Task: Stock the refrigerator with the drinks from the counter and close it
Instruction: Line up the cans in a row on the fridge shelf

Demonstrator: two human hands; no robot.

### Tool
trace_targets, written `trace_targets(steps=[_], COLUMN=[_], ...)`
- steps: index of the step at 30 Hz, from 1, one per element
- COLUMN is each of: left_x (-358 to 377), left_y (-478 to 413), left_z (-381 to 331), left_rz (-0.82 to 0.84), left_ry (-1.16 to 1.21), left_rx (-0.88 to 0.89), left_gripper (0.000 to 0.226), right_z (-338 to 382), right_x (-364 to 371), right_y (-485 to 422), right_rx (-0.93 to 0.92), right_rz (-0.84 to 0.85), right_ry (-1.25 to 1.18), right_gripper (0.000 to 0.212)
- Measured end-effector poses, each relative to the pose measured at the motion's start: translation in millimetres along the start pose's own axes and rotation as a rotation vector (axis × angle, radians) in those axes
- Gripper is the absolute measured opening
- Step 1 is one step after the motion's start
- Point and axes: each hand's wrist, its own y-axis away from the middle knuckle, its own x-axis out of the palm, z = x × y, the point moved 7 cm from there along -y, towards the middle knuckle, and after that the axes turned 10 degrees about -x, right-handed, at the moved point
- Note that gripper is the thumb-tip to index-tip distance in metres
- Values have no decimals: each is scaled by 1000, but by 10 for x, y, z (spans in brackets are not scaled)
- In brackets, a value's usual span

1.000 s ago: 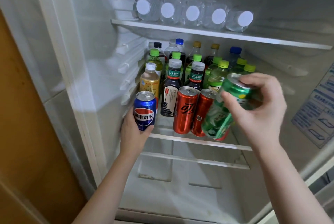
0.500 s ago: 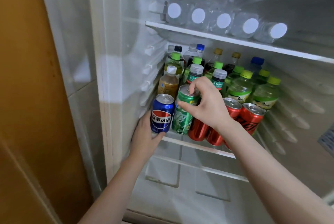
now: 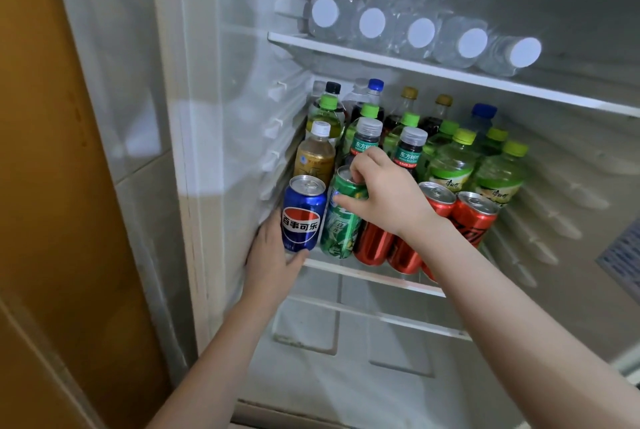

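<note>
Your left hand [image 3: 268, 255] holds the blue can [image 3: 302, 217] low down, thumb curled under its front edge; the other fingers are hidden behind it. That can stands at the far left front of the middle shelf [image 3: 377, 278], close to the refrigerator wall [image 3: 242, 116]. Your right hand [image 3: 388, 198] grips the green can [image 3: 341, 226] by its top, thumb on the side, fingers curled over the rim. It stands upright between the blue can and the red cans [image 3: 372, 243]. Bottles [image 3: 450, 168] crowd the shelf behind. Water bottles [image 3: 420, 32] lie on the top shelf [image 3: 450, 73].
</note>
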Motion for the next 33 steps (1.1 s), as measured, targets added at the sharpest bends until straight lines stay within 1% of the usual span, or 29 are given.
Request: trace_targets(steps=[3, 5, 7, 9, 11, 13, 14, 16, 18, 21, 23, 25, 28, 30, 33], left_x=[14, 6, 1, -28, -66, -85, -76, -5, 113, 329, 479, 607, 771, 851, 919], left_y=[-3, 0, 34, 127, 260, 389, 435, 472, 491, 552, 598, 627, 645, 654, 652], left_z=[1, 18, 32, -15, -135, -283, -358, -525, -686, -829, -862, -868, -866, -852, -783], left_rz=[17, 25, 6, -66, -175, -309, -351, -368, -340, -248, -178, -117, -31, 12, 19], left_ry=[-12, -1, 11, 28, 64, 64, 64, 62, 46, 44, 26, 4, -24, -47, -86], left_rx=[11, 4, -9, 11, 79, 173, 209, 276, 336, 392, 416, 426, 394, 375, 328], left_gripper=[87, 89, 91, 87, 76, 61, 56, 47, 41, 38, 36, 34, 34, 36, 39], right_z=[19, -9, -103, -244, -414, -586, -661, -774, -833, -893, -930, -951, -990, -1028, -1097], right_x=[-79, -213, -405, -583, -698, -702, -658, -501, -305, -36, 110, 218, 318, 330, 321], right_y=[31, 106, 280, 554, 909, 1297, 1474, 1733, 1881, 1987, 2014, 2007, 2023, 2079, 2221], right_rx=[14, 49, 110, 195, 330, 508, 596, 727, 795, 872, 919, 926, 900, 885, 875], right_rz=[-39, -142, -285, -437, -582, -700, -731, -714, -638, -530, -485, -446, -408, -399, -401], right_ry=[-44, -87, -112, -107, -86, -101, -129, -211, -276, -345, -394, -410, -440, -464, -562], right_gripper=[36, 31, 25, 17, 14, 17, 20, 30, 45, 69, 81, 81, 66, 61, 68])
